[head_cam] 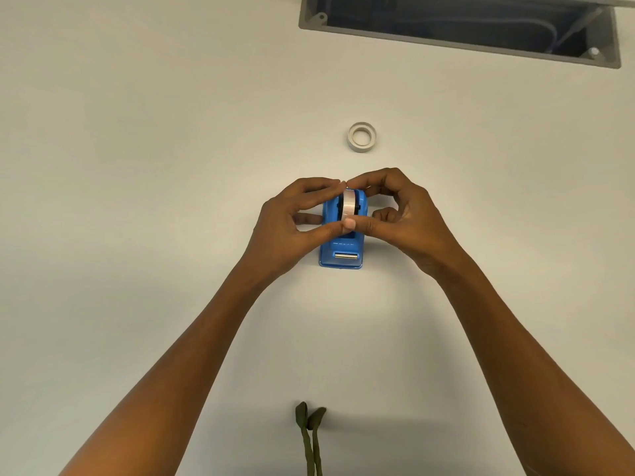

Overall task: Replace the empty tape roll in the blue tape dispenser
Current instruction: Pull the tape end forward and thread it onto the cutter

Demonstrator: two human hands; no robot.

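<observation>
The blue tape dispenser [341, 250] stands on the pale table, its metal cutter facing me. A clear tape roll [349, 206] on a black hub sits upright in the dispenser's slot. My left hand [295, 221] pinches the roll from the left, thumb on its near rim and fingers over its top. My right hand [402, 218] pinches it from the right, fingertips meeting the left hand's at the top of the roll. An empty grey-white core [361, 136] lies flat on the table beyond the dispenser, apart from both hands.
A recessed cable box [460, 25] with a grey rim opens in the table at the far right. Two olive green straps [309, 438] hang at the near edge, between my forearms.
</observation>
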